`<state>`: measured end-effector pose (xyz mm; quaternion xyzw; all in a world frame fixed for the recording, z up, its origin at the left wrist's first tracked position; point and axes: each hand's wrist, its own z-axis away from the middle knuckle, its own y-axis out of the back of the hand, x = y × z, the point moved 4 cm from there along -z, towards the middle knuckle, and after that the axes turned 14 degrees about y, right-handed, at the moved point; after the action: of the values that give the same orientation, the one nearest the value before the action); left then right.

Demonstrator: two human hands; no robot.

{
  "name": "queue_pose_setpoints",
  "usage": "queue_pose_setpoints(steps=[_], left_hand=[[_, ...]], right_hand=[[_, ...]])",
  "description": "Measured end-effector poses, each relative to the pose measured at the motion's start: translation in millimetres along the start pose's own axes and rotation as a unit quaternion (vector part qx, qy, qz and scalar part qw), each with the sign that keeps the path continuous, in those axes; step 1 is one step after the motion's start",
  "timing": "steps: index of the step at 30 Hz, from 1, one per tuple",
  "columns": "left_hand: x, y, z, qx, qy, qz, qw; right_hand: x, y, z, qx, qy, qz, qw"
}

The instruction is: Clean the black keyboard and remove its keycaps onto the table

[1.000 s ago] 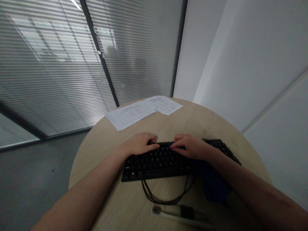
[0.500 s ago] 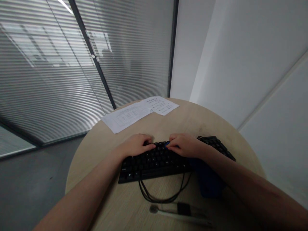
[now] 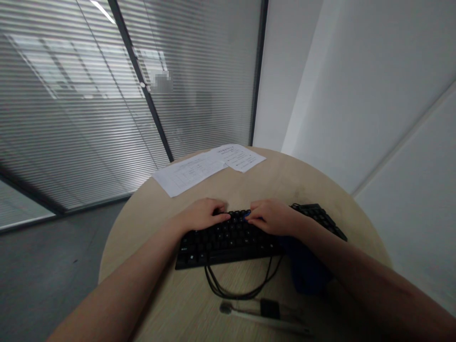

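A black keyboard lies across the round table in front of me. My left hand is closed on its far edge at the left, thumb resting over the upper keys and fingers curled behind. Pinched in my right hand is a blue cloth; a small bit of it pokes out at the fingertips, on the top rows of keys. The rest of the cloth hangs under my right wrist and forearm, over the keyboard's right part and onto the table. My right forearm hides some of the keys.
A looped black cable lies in front of the keyboard. Nearer me are a toothbrush with a dark head and a small black block. Printed papers lie at the table's far side. Glass with blinds and a white wall stand beyond.
The view has shifted very slightly. Both hands stay at the same places on the keyboard, the right one with only a tiny change in pose.
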<state>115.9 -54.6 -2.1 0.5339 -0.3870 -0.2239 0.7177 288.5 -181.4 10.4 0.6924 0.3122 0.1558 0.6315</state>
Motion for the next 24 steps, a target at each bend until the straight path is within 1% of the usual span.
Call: queue_pose_setpoints(steps=[2,6,8,11,13,15,20,22,24], left_hand=[[0,1.0,1,-0.001,0.004,0.003,1.000],[-1,0.6,0,-0.004,-0.003,0.011,1.000],[-2,-0.1,0,-0.004,-0.006,0.014,1.000],[-2,-0.1,-1,0.001,-0.006,0.015,1.000],[-2,0.3,0,0.003,-0.005,0.013,1.000],[-2,0.3,0,0.004,-0.008,0.014,1.000],[-4,-1.9,-2,0.001,-0.016,0.023,1.000],[-5,-2.2,-2,0.003,-0.015,0.023,1.000],[-4,-1.9,-2,0.001,-0.012,0.022,1.000]], right_hand=[[2,6,4,0.006,0.006,-0.006,1.000],[14,28,18,0.061,-0.016,-0.013,0.998],[17,33,23,0.072,-0.012,-0.017,0.997],[18,26,22,0.033,0.009,-0.032,0.999],[17,17,19,-0.008,0.011,-0.039,0.999],[17,11,17,-0.034,0.006,-0.043,0.998],[14,10,17,-0.051,0.018,-0.070,0.996],[13,10,16,-0.049,0.019,-0.072,0.996],[14,10,14,-0.039,0.011,-0.051,0.998]])
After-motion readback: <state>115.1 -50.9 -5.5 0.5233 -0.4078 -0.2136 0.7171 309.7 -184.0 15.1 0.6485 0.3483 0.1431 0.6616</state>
